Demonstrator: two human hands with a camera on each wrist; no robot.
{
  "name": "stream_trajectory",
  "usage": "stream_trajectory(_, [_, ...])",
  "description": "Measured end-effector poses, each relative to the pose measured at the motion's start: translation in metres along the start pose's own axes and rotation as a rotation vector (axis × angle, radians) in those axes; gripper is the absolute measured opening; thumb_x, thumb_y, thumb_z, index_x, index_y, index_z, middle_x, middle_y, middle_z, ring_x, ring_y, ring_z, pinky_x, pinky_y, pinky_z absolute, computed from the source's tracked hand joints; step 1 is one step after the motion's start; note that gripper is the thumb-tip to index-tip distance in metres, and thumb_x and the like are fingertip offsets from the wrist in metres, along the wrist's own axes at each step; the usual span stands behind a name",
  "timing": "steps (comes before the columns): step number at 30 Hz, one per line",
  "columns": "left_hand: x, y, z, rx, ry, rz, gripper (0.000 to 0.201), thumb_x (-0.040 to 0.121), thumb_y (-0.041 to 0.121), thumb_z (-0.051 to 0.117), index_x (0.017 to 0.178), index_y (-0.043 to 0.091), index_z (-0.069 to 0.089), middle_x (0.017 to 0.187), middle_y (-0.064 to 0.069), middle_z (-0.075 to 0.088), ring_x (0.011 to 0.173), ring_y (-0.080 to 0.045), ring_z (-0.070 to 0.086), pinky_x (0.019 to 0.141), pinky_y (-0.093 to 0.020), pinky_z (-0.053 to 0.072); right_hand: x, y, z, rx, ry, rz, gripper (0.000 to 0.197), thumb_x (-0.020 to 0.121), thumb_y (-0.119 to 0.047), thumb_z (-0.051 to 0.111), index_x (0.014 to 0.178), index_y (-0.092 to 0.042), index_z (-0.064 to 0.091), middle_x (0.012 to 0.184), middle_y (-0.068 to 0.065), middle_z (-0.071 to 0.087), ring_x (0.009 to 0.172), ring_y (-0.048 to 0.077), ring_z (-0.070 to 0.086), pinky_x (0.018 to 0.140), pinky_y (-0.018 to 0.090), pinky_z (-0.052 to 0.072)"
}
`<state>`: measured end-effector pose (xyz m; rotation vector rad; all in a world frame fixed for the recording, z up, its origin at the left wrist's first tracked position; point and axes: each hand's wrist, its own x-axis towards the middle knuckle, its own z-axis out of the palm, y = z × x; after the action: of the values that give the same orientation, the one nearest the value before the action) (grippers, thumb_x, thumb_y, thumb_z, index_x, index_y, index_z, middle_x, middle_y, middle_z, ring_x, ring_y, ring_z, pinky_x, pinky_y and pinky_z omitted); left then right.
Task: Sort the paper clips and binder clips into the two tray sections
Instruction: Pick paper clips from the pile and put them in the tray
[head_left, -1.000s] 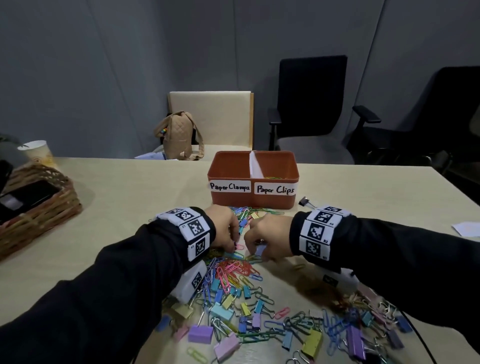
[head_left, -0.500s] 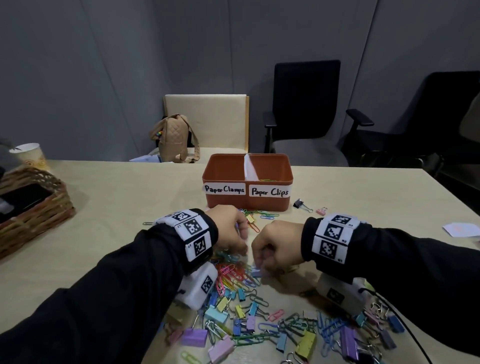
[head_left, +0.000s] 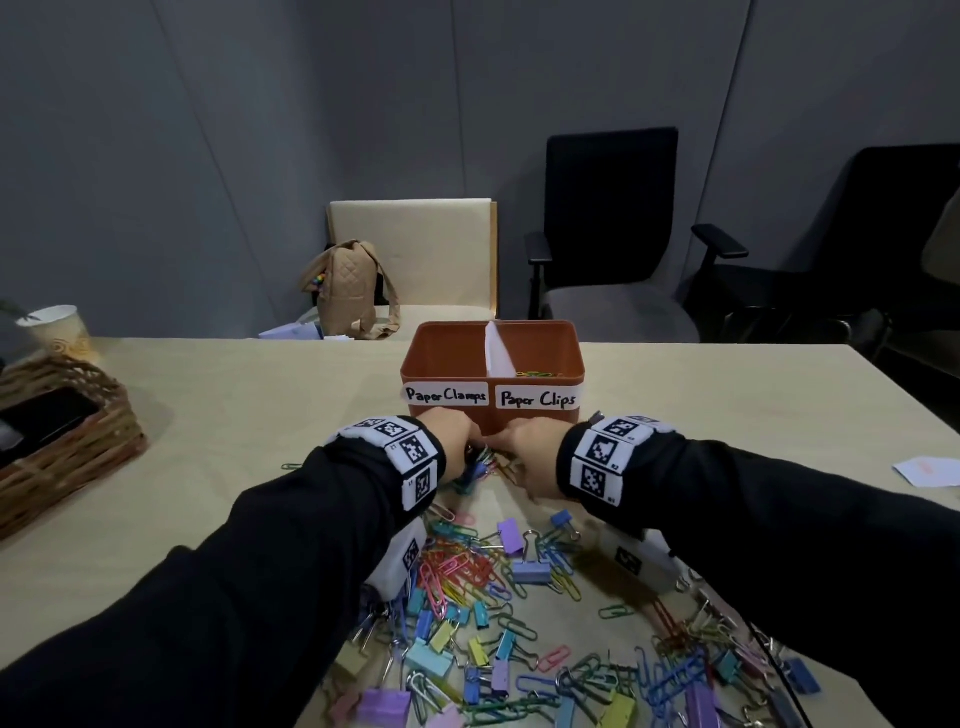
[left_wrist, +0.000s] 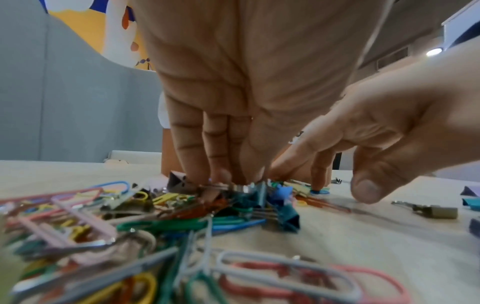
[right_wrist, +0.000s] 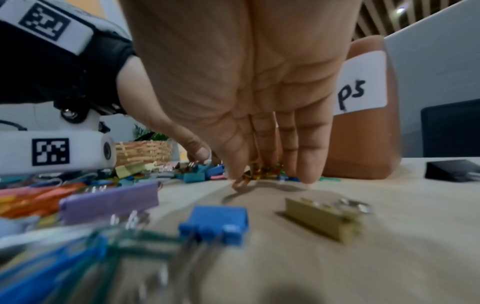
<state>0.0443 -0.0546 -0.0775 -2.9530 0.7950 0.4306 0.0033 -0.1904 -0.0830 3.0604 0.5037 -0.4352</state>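
Orange tray (head_left: 492, 364) sits on the worktop (head_left: 260, 395), split by a white divider, labelled "Paper Clamps" left, "Paper Clips" right; a few paper clips already lie in the right section. My left hand (head_left: 457, 441) and right hand (head_left: 530, 452) are both down just in front of it, in the far edge of the mixed clip pile (head_left: 493, 587). Left grip: fingers straight down, tips bunched on a tangle of clips (left_wrist: 233, 191); whether they've closed on one, I can't tell. Right grip: fingers straight, tips on or just above the worktop, a small clip (right_wrist: 240, 182) at the fingertips, pinch unclear. Judgement: clips are light, stiff wire, slick-coated, and they snag each other, so lift one by its loop end. Binder clips like the purple one (head_left: 508, 535) are chunkier; take them by the body. Clips point every way, no common long axis.
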Motion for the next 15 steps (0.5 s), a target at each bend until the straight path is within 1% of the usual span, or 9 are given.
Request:
stream_trajectory(2, [-0.001,-0.005,0.000,-0.081,-0.010,-0.016,0.037,0.088,0.004,0.059,0.121,0.021,0.065,0.122,-0.001,0.064,0.112,-0.020,0.058,0.089,-0.025,0.044,0.003,0.001,-0.003,0.025,0.007,-0.007,0.046,0.088,-0.008,0.053,0.132,-0.024,0.054,0.126,0.002,0.057,0.113,0.023,0.056,0.095,0.035,0.049])
stream_trajectory(3, [-0.001,-0.008,0.001,-0.108,-0.005,-0.024,0.034,0.089,0.006,0.060,0.119,0.020,0.066,0.121,-0.001,0.065,0.110,-0.020,0.059,0.089,-0.027,0.046,0.004,0.002,-0.005,0.044,0.018,-0.001,0.039,0.089,-0.009,0.054,0.125,-0.023,0.059,0.123,0.001,0.060,0.111,0.022,0.057,0.093,0.034,0.049])
stream_trajectory(4, [-0.002,-0.010,0.002,-0.122,0.018,-0.027,0.032,0.089,0.009,0.062,0.119,0.019,0.065,0.121,-0.003,0.064,0.110,-0.021,0.059,0.089,-0.028,0.046,0.004,0.003,-0.005,0.058,0.037,0.004,0.035,0.089,-0.010,0.055,0.120,-0.022,0.061,0.122,0.000,0.061,0.109,0.021,0.057,0.092,0.033,0.050])
stream_trajectory(5, [-0.002,-0.012,0.003,-0.120,0.043,-0.031,0.033,0.088,0.013,0.063,0.121,0.019,0.064,0.122,-0.003,0.063,0.111,-0.022,0.058,0.090,-0.029,0.046,0.005,0.003,-0.005,0.062,0.050,0.008,0.034,0.089,-0.011,0.057,0.120,-0.022,0.060,0.122,0.000,0.060,0.110,0.021,0.057,0.091,0.032,0.050])
stream_trajectory(7, [-0.003,-0.014,0.004,-0.075,0.056,-0.027,0.038,0.087,0.020,0.066,0.125,0.018,0.061,0.125,-0.004,0.061,0.113,-0.023,0.057,0.089,-0.028,0.045,0.006,0.002,-0.004,0.044,0.047,0.006,0.041,0.089,-0.014,0.059,0.129,-0.022,0.054,0.127,0.002,0.058,0.114,0.022,0.055,0.093,0.034,0.049])
stream_trajectory(9, [-0.004,-0.015,0.004,-0.052,0.019,-0.015,0.040,0.084,0.024,0.071,0.123,0.018,0.063,0.122,-0.003,0.062,0.110,-0.022,0.058,0.086,-0.027,0.045,0.009,-0.001,-0.002,0.008,0.003,-0.014,0.047,0.090,-0.020,0.060,0.136,-0.022,0.049,0.130,0.004,0.056,0.117,0.024,0.055,0.096,0.036,0.048])
stream_trajectory(10, [-0.004,-0.015,0.004,-0.059,-0.003,-0.005,0.040,0.082,0.025,0.073,0.120,0.018,0.065,0.120,-0.003,0.063,0.108,-0.022,0.059,0.083,-0.026,0.044,0.010,-0.003,-0.001,-0.009,-0.016,-0.030,0.048,0.090,-0.023,0.061,0.137,-0.022,0.049,0.129,0.004,0.057,0.116,0.024,0.055,0.095,0.036,0.048])
stream_trajectory(13, [-0.004,-0.014,0.004,-0.083,-0.054,0.015,0.045,0.076,0.028,0.079,0.117,0.018,0.065,0.112,-0.001,0.066,0.103,-0.021,0.061,0.078,-0.025,0.043,0.011,-0.006,0.000,0.000,-0.014,-0.064,0.046,0.087,-0.023,0.066,0.132,-0.023,0.055,0.121,0.004,0.060,0.109,0.024,0.057,0.091,0.035,0.050])
stream_trajectory(15, [-0.004,-0.012,0.005,-0.113,-0.061,0.015,0.047,0.072,0.028,0.082,0.115,0.017,0.065,0.107,-0.002,0.068,0.098,-0.020,0.062,0.076,-0.025,0.045,0.011,-0.007,0.000,0.026,-0.012,-0.074,0.046,0.083,-0.021,0.070,0.128,-0.023,0.058,0.117,0.003,0.061,0.106,0.022,0.058,0.088,0.033,0.049])
